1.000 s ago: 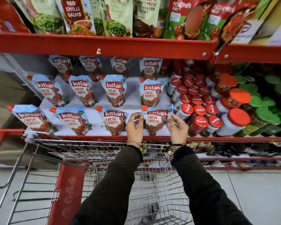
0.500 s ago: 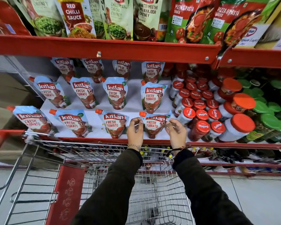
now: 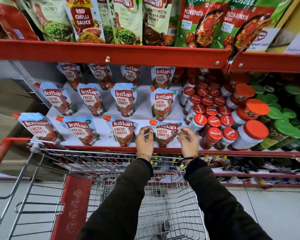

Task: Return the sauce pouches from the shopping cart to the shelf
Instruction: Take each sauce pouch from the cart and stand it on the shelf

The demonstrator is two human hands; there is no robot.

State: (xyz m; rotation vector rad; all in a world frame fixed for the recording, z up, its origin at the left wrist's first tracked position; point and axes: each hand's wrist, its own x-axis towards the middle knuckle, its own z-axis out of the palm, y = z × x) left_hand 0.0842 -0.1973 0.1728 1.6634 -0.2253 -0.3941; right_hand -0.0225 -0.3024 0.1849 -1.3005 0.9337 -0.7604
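Note:
A blue Kissan Fresh Tomato sauce pouch (image 3: 163,134) with an orange spout stands in the front row of the white middle shelf (image 3: 100,125), at the right end of that row. My left hand (image 3: 144,141) pinches its upper left corner and my right hand (image 3: 188,142) pinches its upper right corner. Several matching pouches (image 3: 123,132) stand in rows to the left and behind. Below my arms is the wire shopping cart (image 3: 47,151); no pouch shows in the visible part of its basket.
Red-lidded Mapro jars (image 3: 213,137) crowd the shelf just right of the pouch, with orange- and green-lidded jars (image 3: 253,130) further right. The red upper shelf (image 3: 111,52) carries chutney and pasta sauce packs. The cart's red flap (image 3: 73,205) hangs at lower left.
Both hands have lowered the pouch slightly, and it now stands on the shelf's front row. They still hold its top corners.

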